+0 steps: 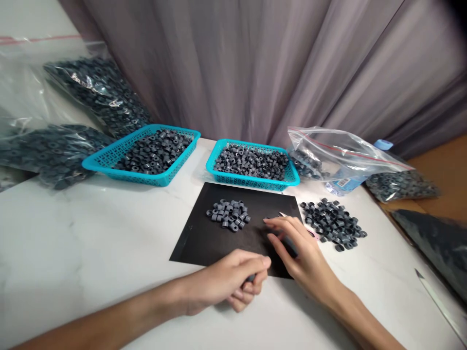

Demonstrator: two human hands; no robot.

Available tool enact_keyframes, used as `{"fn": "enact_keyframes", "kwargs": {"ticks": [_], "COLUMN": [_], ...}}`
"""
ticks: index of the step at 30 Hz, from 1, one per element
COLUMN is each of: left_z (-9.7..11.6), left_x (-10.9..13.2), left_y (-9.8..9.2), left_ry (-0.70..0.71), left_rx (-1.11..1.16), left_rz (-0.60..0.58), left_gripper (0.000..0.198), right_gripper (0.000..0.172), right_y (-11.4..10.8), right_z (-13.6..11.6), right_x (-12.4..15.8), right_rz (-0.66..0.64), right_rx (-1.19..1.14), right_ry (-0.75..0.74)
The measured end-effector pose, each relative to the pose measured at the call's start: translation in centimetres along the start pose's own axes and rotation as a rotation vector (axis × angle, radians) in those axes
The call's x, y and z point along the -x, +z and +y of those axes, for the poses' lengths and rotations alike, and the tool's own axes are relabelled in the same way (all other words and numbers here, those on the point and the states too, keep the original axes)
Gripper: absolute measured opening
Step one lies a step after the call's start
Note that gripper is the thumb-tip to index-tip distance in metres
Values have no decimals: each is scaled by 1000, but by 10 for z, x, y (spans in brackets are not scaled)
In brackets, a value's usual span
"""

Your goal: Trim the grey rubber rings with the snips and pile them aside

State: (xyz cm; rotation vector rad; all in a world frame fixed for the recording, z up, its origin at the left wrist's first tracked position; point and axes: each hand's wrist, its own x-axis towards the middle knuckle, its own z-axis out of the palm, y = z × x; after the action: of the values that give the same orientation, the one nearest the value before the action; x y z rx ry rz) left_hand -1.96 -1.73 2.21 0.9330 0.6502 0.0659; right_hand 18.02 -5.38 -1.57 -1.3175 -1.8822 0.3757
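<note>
The left hand (244,287), at the near edge of the black sheet (197,245), is closed on a grey piece (251,278), mostly hidden. The right hand (297,240), over the sheet's right part, has thumb and fingers parted; a dark shape under its palm is unidentifiable. Grey cylinders (229,214) lie on the sheet. Beyond it, the nearer basket (255,183) and, farther left, the second basket (160,180) contain similar pieces.
</note>
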Motion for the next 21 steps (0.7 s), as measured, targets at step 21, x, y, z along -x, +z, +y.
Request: {"fn": "enact_keyframes", "kwargs": {"ticks": [21], "left_z": [8], "left_x": [1], "left_y": [-21], "left_ry": [110], "left_rx": [117], "left_rz": [84], "left_gripper": [49], "right_gripper": [12], "right_y": [23], "right_z": [-9], "right_x": [-28], "right_rz": [-2], "right_rx": [224], "right_ry": [-200]}}
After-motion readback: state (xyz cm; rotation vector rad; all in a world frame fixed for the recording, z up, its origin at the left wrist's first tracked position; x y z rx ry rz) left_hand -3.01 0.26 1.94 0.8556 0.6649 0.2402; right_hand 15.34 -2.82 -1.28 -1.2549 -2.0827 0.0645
